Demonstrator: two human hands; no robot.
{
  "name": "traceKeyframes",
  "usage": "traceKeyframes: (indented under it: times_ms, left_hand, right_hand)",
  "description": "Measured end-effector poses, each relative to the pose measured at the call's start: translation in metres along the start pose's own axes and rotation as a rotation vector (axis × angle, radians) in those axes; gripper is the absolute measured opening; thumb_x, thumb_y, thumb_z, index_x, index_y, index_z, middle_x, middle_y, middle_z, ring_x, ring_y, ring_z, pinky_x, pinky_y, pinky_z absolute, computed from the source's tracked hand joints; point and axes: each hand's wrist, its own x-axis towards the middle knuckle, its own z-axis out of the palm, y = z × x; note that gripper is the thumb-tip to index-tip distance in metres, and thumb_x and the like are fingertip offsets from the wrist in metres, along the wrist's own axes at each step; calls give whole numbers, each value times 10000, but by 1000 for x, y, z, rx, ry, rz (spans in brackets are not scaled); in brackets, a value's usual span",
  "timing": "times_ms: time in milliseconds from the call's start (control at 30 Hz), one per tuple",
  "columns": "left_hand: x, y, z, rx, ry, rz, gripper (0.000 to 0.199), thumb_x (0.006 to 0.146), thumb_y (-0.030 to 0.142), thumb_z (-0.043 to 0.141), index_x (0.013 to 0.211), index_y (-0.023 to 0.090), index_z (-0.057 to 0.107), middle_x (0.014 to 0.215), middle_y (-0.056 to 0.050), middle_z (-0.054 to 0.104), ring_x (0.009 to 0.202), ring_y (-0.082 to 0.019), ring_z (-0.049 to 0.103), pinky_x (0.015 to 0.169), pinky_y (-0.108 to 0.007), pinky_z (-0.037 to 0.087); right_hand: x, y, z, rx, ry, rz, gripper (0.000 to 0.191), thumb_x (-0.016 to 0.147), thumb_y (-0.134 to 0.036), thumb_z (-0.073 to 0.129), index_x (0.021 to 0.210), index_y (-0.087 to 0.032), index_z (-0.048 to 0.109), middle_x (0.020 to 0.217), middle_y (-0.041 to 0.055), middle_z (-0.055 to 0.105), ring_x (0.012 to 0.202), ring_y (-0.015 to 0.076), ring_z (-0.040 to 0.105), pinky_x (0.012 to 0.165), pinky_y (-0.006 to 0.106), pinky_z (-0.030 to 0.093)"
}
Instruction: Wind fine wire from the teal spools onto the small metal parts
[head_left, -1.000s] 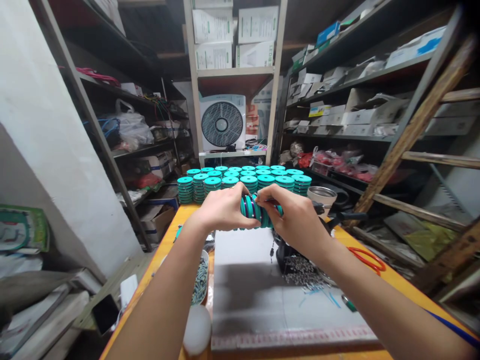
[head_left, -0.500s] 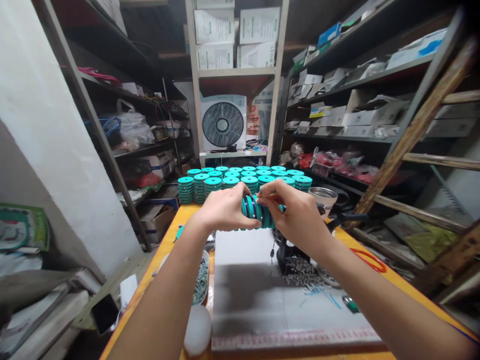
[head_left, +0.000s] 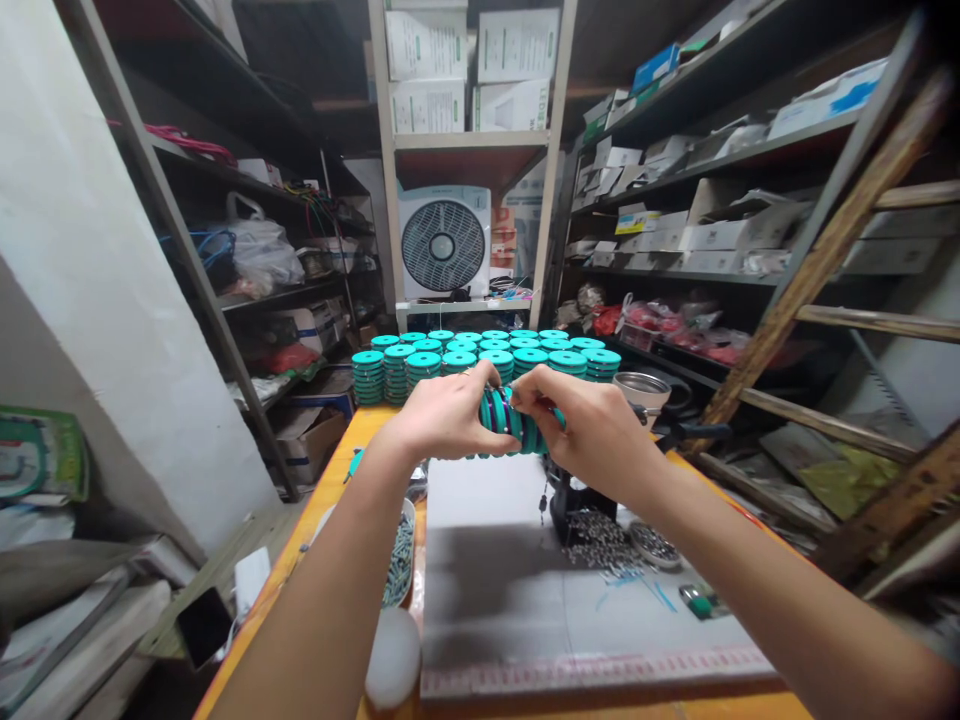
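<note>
My left hand [head_left: 448, 418] wraps round one end of a stack of teal discs [head_left: 501, 420], held sideways above the table. Dark purple line and small shiny bits show between the discs; they look like spools wound with line. At the stack's right part my right hand [head_left: 581, 415] is closed, thumb and forefinger pinched at the disc rims. What lies between those fingertips is too small to make out. Behind my hands stand several upright stacks of the same teal spools [head_left: 424, 360].
A white board [head_left: 495, 600] covers the yellow table [head_left: 319, 520]. On it are a black stand [head_left: 574, 500], a heap of small metal parts [head_left: 600, 540] and a green-and-silver item [head_left: 699, 602]. Left lie a container of small grey-green pieces [head_left: 400, 560] and a white round object [head_left: 394, 655]. A cup [head_left: 642, 395] stands right.
Both hands keep hold of the stack in nearly the same place, with only slight finger movement at the right hand. The whole view has shifted slightly.
</note>
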Motion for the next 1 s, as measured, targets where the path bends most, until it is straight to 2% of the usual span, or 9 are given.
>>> traceKeyframes:
  times_ms: [167, 300, 367, 467, 533, 800, 933, 1000]
  left_hand:
    - [1, 0, 1, -14, 21, -11, 584, 652, 646, 568, 1042, 236, 425, 880, -20, 653, 805, -265, 623, 579, -314, 388]
    - [1, -1, 3, -29, 37, -7, 599, 646, 628, 587, 1070, 239, 422, 880, -19, 659, 828, -268, 627, 623, -326, 412]
    - [1, -2, 3, -32, 36, -10, 597, 643, 623, 593, 1073, 244, 425, 870, -16, 658, 829, -266, 627, 632, -328, 417]
    - [1, -3, 3, -32, 31, -17, 578, 639, 631, 590, 1047, 253, 433, 852, -8, 656, 825, -266, 628, 621, -327, 416]
    - [1, -3, 3, -31, 39, -11, 580, 639, 639, 584, 1048, 258, 430, 843, -3, 655, 828, -268, 629, 625, -331, 418]
    - [3, -4, 5, -24, 35, -18, 595, 638, 642, 583, 1065, 253, 438, 848, -10, 658, 828, -270, 631, 643, -343, 436]
    - [3, -3, 5, -28, 35, -20, 593, 649, 642, 575, 1077, 254, 439, 868, -16, 661, 844, -273, 631, 666, -353, 447]
    - [2, -2, 4, -29, 27, -27, 599, 656, 647, 570, 1087, 253, 438, 878, -22, 661, 857, -279, 630, 683, -365, 455]
  right_hand:
    - [-1, 1, 0, -72, -60, -74, 146, 864, -41, 438, 873, -168, 510, 797, 13, 598, 679, 118, 550, 596, 222, 396]
    - [-5, 0, 3, -159, -95, -155, 162, 884, -46, 417, 877, -141, 548, 811, 47, 603, 740, 162, 564, 633, 267, 431]
    - [-8, 0, 5, -146, -67, -143, 163, 900, -69, 424, 920, -131, 573, 835, 57, 618, 762, 169, 584, 664, 282, 462]
    - [-14, 4, 8, -104, 20, -98, 213, 903, -95, 461, 1052, -145, 606, 974, 79, 632, 852, 173, 621, 744, 291, 510]
    - [-19, 8, 10, -120, 46, -126, 260, 889, -81, 481, 1096, -150, 622, 1056, 95, 624, 935, 188, 627, 810, 307, 525]
    - [-27, 11, 16, -189, 64, -195, 320, 863, -21, 458, 1132, -67, 623, 1097, 131, 631, 1046, 217, 608, 954, 329, 512]
    - [-29, 2, 17, -323, -16, -285, 390, 879, -10, 352, 1211, -8, 555, 1125, 179, 603, 1113, 256, 553, 995, 378, 480]
    - [-34, -1, 14, -352, -75, -279, 439, 876, -9, 334, 1287, -17, 489, 1203, 184, 557, 1211, 278, 461, 1029, 417, 440]
